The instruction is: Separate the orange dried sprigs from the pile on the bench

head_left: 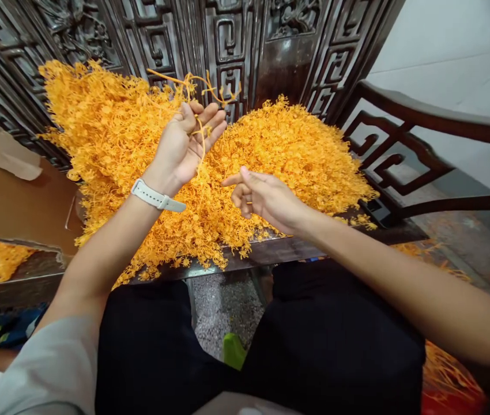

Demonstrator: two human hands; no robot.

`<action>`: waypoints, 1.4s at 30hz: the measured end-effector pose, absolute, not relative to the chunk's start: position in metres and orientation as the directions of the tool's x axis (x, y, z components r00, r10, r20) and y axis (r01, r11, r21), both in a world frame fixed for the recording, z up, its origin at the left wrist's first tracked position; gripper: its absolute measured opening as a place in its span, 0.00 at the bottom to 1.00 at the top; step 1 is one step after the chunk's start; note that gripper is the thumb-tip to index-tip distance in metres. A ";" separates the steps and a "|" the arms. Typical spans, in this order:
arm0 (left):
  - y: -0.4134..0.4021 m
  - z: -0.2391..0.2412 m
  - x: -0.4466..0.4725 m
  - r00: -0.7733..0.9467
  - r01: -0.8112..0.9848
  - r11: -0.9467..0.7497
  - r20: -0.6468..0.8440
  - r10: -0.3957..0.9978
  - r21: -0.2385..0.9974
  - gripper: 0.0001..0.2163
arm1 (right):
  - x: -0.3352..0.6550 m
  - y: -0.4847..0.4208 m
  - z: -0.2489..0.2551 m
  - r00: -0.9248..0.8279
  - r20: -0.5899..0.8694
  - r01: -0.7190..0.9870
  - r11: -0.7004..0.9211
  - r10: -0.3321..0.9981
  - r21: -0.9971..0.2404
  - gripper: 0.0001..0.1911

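My left hand [187, 138], with a pale watch strap on its wrist, is raised palm up over the heap. Its thumb and fingers hold a branching orange plastic strand [203, 138]; thin stems stick out above the fingertips and another hangs across the palm. Lower and to the right, my right hand [264, 199] hovers in front of the heap with its index finger stretched out and the others loosely curled. I see nothing in it. Beneath both hands lies a large heap of small orange plastic pieces [301, 150], tangled together.
The heap lies on a dark wooden bench [279, 249] against a carved back panel [286, 69]. An open cardboard box [24, 196] stands at left, with more orange pieces beside it. A carved armrest [435, 132] rises at right. Orange strands [452, 369] lie low at right.
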State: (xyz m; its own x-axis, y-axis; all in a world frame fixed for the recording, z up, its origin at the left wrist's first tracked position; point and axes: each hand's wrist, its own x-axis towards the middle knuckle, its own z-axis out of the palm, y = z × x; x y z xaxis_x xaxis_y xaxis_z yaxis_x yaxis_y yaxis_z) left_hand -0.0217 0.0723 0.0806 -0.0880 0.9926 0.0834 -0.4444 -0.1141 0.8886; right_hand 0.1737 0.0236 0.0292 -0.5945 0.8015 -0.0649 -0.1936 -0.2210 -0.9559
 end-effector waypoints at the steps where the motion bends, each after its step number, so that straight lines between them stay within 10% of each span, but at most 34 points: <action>1: 0.067 0.080 -0.013 -0.073 -0.450 -0.099 0.074 0.995 0.887 0.12 | 0.169 0.021 0.024 -0.608 -0.075 -0.186 -0.233 0.791 -0.954 0.24; 11: 0.072 0.058 -0.005 -0.032 -0.364 -0.094 0.089 0.996 0.926 0.10 | 0.157 0.004 0.025 -0.716 0.190 -0.278 -0.024 0.672 -0.960 0.16; 18: 0.120 0.067 -0.066 -0.287 -0.318 -0.238 0.146 0.947 0.918 0.15 | 0.157 -0.074 0.038 -0.966 0.140 -0.217 0.394 -0.215 -0.893 0.09; 24: 0.100 0.069 -0.063 -0.207 -0.413 -0.213 0.137 0.969 0.885 0.13 | 0.183 -0.009 0.064 -0.644 0.123 -0.424 -0.219 0.755 -0.879 0.21; 31: 0.068 0.075 -0.019 -0.100 -0.417 -0.081 0.043 0.994 0.905 0.12 | 0.166 0.024 0.011 -0.565 0.112 -0.010 0.129 0.817 -0.992 0.25; 38: 0.079 0.060 -0.014 -0.074 -0.318 -0.068 0.047 0.996 0.946 0.13 | 0.150 -0.009 0.010 -0.797 0.138 -0.091 0.110 0.588 -0.990 0.15; 42: 0.112 0.063 -0.051 -0.197 -0.244 -0.126 0.078 0.977 0.961 0.15 | 0.144 -0.065 0.020 -0.975 0.138 -0.188 0.319 -0.172 -0.929 0.08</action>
